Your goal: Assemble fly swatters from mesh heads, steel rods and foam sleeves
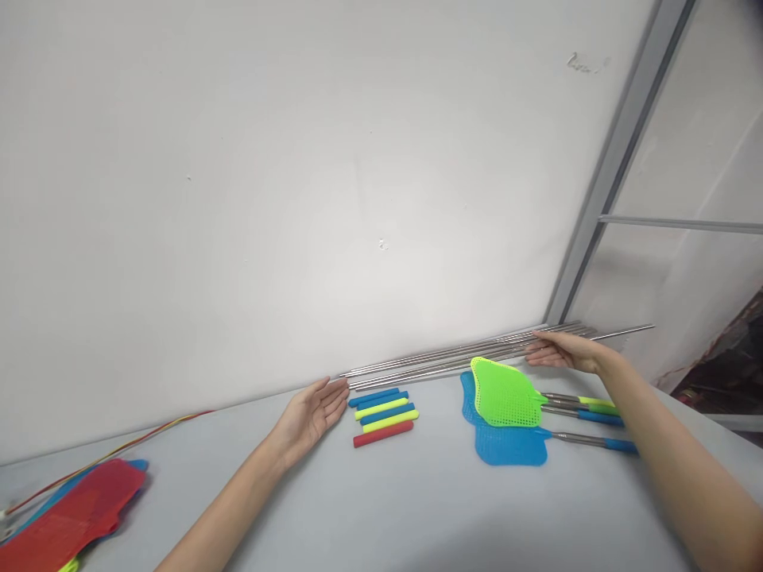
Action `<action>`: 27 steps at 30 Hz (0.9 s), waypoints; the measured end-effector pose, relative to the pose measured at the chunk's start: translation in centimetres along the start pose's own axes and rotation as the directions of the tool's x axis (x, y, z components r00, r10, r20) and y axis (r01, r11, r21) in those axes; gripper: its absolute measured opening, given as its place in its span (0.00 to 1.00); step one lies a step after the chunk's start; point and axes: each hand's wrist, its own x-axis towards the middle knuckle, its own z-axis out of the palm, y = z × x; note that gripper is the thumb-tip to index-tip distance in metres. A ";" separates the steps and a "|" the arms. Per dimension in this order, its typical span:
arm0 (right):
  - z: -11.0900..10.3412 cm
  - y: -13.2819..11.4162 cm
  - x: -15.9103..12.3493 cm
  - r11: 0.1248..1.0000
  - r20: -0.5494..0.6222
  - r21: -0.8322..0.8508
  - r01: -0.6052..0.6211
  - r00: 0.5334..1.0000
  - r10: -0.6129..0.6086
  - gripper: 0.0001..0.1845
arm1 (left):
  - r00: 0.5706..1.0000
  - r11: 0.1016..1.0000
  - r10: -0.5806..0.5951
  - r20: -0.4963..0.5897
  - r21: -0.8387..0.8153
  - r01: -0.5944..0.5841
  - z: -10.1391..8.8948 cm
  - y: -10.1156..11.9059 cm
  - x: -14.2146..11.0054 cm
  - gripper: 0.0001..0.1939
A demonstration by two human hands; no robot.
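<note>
My left hand [315, 415] is open, palm up with fingers stretched, at the left ends of several thin metal rods [429, 364] lying along the wall. Over the right part of these rods is my right hand [559, 351], its fingers extended and apart. Just right of the left hand lies a row of blue and yellow handle grips [385, 413], with a red grip [383, 434] nearest me. Below the right hand, a green fly swatter [508, 395] overlaps blue fly swatters [511, 446]; their metal shafts point right, partly hidden by my right forearm.
Red swatter heads [83, 504] with blue ones beneath lie at the table's left edge. A red and yellow cable [131, 441] runs behind them. A white wall [298, 199] bounds the grey table [358, 516] at the back, and a grey metal frame [617, 159] stands at right.
</note>
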 end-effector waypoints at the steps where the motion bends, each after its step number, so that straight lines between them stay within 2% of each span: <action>1: -0.1 0.0 0.0 1.000 -0.003 0.002 0.001 1.000 -0.001 0.18 | 1.000 1.000 0.003 -0.005 0.001 -0.003 0.0 0.0 0.0 0.13; 10: -0.3 -0.2 0.0 1.000 -0.021 -0.011 -0.005 1.000 0.005 0.18 | 0.990 0.995 0.103 -0.091 0.000 -0.103 -0.1 -0.4 1.0 0.10; 17: -0.3 -0.3 -0.1 0.998 -0.034 -0.051 -0.030 0.999 0.028 0.16 | 0.983 0.985 0.173 -0.053 0.033 -0.171 -0.5 -1.1 2.4 0.07; 27: 0.5 -1.3 -1.2 0.997 -0.004 -0.078 0.007 1.000 -0.007 0.14 | 0.989 0.986 0.142 -0.034 0.097 -0.138 -0.9 -0.9 2.7 0.08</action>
